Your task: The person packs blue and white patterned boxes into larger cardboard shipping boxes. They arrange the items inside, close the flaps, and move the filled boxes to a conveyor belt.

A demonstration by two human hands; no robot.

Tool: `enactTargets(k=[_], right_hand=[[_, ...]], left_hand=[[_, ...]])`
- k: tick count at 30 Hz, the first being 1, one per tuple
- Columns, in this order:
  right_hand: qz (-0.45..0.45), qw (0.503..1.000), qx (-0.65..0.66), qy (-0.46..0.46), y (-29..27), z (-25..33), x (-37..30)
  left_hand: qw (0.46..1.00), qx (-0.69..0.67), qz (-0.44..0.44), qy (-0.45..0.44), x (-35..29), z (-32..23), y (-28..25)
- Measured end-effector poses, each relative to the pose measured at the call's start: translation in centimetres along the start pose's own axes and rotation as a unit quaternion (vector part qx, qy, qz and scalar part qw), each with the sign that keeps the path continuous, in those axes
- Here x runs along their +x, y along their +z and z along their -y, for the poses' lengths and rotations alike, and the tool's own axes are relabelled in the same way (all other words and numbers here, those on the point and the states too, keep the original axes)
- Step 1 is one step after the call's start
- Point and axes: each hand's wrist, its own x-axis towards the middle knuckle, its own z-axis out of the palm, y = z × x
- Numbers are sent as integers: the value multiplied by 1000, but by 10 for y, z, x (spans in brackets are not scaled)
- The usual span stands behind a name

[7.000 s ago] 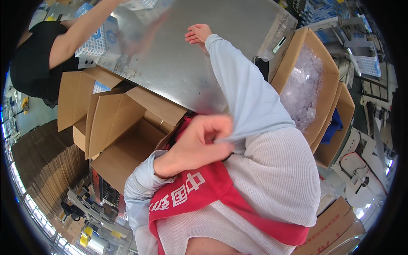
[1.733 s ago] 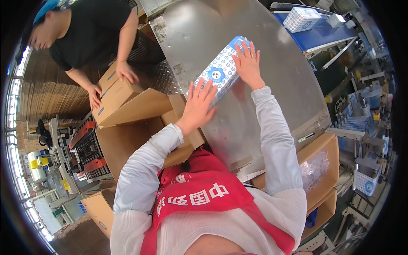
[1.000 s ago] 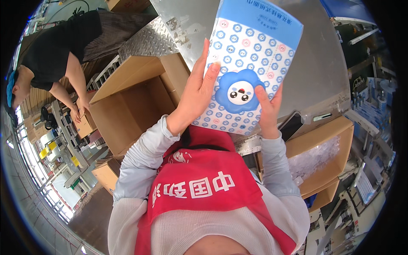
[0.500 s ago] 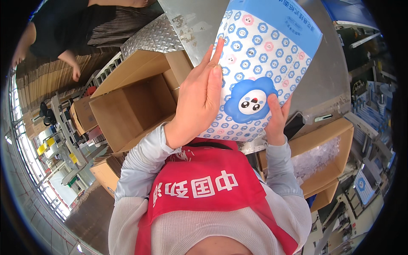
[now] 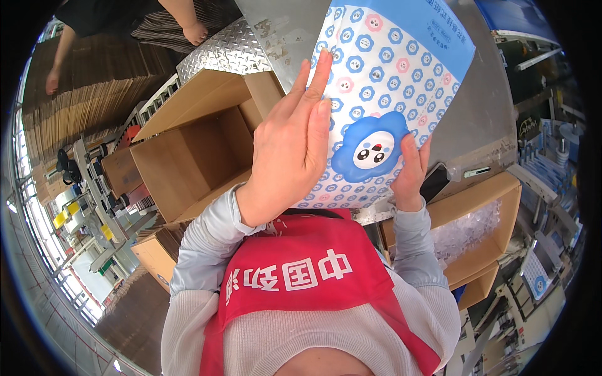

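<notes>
A tall tissue pack (image 5: pixel 389 81), white with small blue and pink flower faces and a blue band at its far end, is held up between my two hands over the grey metal table. One large blue flower face is printed near its lower end. My left hand (image 5: pixel 291 141) presses along the pack's left side, fingers stretched and close together, thumb near its front face. At the lower right edge, my right hand (image 5: pixel 411 175) grips the pack with thumb and fingers; part of that hand is hidden behind it.
An open, bare-bottomed cardboard box (image 5: pixel 194 156) stands to the left. On the right, another carton (image 5: pixel 511 219) holds clear plastic pieces (image 5: pixel 467 232). A black phone-like object (image 5: pixel 434 182) lies on the metal table (image 5: pixel 483 119). A co-worker's hand (image 5: pixel 195 32) shows near stacked flat cardboard (image 5: pixel 75 113).
My left hand has shifted slightly left and down along the pack, which has turned a little. The co-worker's arms have moved, and a similar pack at far right has slid nearer along the machine.
</notes>
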Motion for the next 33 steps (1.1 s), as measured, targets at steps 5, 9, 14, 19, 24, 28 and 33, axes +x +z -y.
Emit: enactTargets(k=[5, 9, 14, 19, 24, 28, 33], right_hand=[[7, 1000, 11, 14, -1, 1, -1], [13, 1000, -6, 7, -1, 2, -1], [26, 1000, 0, 17, -2, 6, -1], [24, 1000, -15, 8, -2, 6, 0], [19, 1000, 23, 9, 2, 3, -1], [-33, 998, 49, 29, -18, -28, 2], [-50, 990, 41, 129, -33, -64, 21]], left_hand=[[1000, 15, -3, 13, -1, 1, 1], [1000, 12, 3, 6, -2, -1, 0], [1000, 11, 25, -12, -3, -12, -3], [1000, -10, 0, -25, -7, -8, 1], [998, -17, 14, -51, -9, -5, 2], [998, 51, 18, -8, -9, -11, 1], [967, 193, 141, 86, -22, -35, 20]])
